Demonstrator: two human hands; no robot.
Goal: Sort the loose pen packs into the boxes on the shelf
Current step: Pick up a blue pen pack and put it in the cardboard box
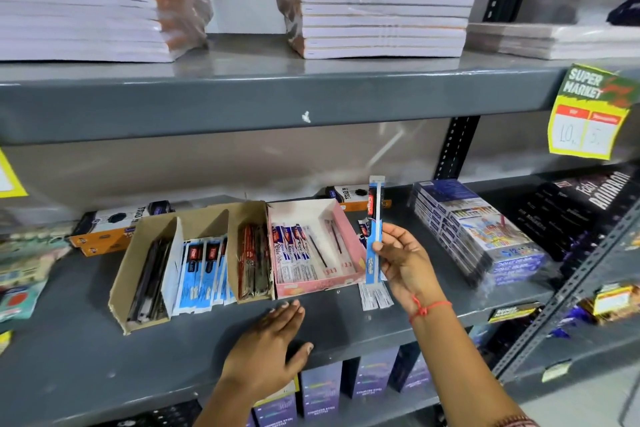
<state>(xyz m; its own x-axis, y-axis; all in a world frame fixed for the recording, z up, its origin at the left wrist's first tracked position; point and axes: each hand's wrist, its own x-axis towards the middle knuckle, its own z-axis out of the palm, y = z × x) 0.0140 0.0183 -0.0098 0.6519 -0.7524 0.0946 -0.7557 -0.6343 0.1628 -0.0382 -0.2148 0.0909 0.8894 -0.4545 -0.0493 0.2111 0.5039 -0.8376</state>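
Between the thumb and fingertips of the right hand, a blue pen pack is pinched and held upright, just beside the right wall of the pink box. Below those fingers, more loose packs are lying on the grey shelf. Nothing is held by the left hand, which is laid flat with fingers spread, palm down, on the shelf. Beyond its fingertips, the pink box and the brown cardboard box are seen, each partly filled with packs.
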